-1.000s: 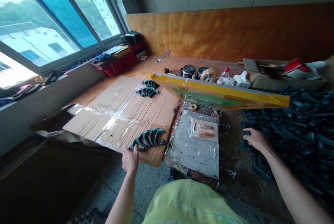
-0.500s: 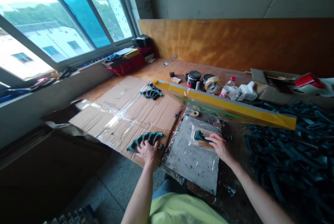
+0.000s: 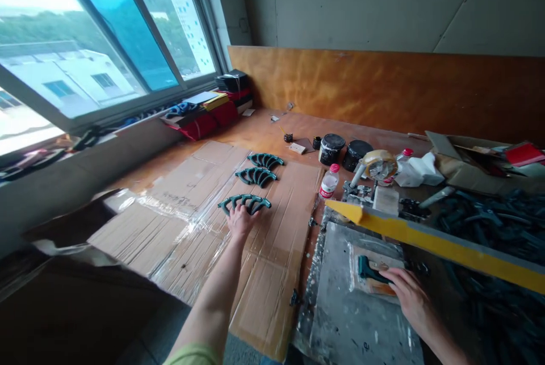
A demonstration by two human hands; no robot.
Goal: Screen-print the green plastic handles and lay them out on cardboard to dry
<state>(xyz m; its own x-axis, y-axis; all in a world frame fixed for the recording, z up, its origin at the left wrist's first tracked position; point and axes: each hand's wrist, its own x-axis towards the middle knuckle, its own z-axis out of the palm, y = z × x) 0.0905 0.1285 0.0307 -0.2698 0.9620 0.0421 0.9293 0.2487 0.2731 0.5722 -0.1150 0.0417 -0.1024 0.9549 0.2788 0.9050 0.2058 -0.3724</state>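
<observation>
Left hand touches a green arc near the cardboard's far edge — whether gripping, I cannot tell. Right hand pinches 1 green piece near the grey plate's far right corner — best kept level and steady, left fingers light against the arc.

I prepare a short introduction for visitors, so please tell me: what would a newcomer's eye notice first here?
Probably the yellow strip, slanting across the right side near the grey plate, and the bright blue window pane at upper left. Next would come three fans of dark green curved pieces on the cardboard, with the left hand at the nearest fan.
</observation>
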